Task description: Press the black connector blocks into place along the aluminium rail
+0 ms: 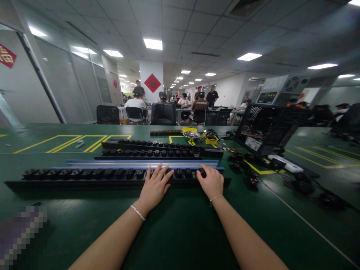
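Observation:
A long black rail [112, 183], holding a row of small black modules with round tops, lies across the green table in front of me. My left hand [155, 185] rests on it right of its middle, fingers spread and extended over the modules. Near the rail's right end, my right hand [211, 181] has thumb and fingers closed about a small black module [202, 172]; the fingers partly cover it. Just behind runs a blue-and-silver metal strip [112, 164], close to the fingertips of both hands.
Two more black rails with modules, a nearer one [152, 153] and a farther one [208, 151], lie behind. Loose black modules [251, 182] are scattered rightward, near an open computer case [267, 129]. A metal bowl [191, 135] stands at the back. A blurred-out object [21, 236] is front left.

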The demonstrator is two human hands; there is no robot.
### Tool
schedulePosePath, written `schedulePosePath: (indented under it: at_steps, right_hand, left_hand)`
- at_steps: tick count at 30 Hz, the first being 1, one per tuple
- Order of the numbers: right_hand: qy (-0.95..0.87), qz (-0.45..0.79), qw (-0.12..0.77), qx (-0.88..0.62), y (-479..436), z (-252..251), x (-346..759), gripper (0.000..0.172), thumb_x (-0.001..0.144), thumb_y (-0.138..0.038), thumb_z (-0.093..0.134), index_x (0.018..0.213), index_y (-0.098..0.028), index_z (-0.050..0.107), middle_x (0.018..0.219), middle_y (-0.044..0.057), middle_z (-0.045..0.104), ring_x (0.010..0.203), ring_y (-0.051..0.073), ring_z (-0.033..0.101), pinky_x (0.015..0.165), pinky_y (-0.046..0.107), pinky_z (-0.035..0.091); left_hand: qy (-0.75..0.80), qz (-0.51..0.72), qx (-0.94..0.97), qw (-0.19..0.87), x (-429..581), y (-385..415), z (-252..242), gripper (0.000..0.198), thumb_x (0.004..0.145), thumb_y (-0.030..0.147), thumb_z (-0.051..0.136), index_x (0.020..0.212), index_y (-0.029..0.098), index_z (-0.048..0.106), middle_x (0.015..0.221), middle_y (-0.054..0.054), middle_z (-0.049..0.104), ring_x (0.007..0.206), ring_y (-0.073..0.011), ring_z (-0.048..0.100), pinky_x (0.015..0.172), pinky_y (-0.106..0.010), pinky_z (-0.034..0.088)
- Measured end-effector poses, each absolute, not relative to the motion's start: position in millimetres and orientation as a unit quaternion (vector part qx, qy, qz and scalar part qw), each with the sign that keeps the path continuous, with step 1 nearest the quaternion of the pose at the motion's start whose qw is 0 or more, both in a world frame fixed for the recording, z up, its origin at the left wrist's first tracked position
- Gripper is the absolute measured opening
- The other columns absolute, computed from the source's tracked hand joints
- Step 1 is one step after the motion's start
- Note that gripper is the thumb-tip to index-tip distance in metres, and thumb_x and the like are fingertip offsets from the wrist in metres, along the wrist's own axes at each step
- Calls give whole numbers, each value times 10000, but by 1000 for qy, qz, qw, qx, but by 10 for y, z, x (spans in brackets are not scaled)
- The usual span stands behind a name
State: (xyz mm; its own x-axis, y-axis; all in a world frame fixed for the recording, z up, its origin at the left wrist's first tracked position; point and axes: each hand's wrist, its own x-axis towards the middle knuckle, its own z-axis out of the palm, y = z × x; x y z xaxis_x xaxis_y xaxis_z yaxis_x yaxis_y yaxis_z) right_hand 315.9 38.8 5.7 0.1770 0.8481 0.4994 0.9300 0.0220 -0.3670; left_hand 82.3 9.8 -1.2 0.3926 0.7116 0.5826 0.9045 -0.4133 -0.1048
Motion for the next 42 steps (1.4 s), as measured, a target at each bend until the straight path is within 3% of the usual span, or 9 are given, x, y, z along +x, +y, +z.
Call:
schedulePosePath:
  at_steps: [15, 42]
  right_hand:
    - [-625, -70, 348, -695, 420, 22, 3152, 329, 788, -395, 470, 1013, -229, 643, 1065, 46, 645, 1016, 212, 510, 883, 356, 282]
    - [-609, -54, 339, -715, 453, 48, 3209, 355, 755, -291, 467, 1076, -191, 581, 979, 63, 654, 985, 214, 535, 916, 356, 297]
  left_hand:
    - [-482, -227, -818, 216, 766, 101, -34, 499, 853, 231, 470, 1319, 383, 381, 1370, 4, 454, 1334, -247, 277, 1085, -551, 167]
    - [-479, -216, -826, 205, 736, 78, -20, 478, 829, 184, 462, 1255, 401, 464, 1367, -4, 454, 1313, -259, 310, 1074, -560, 171]
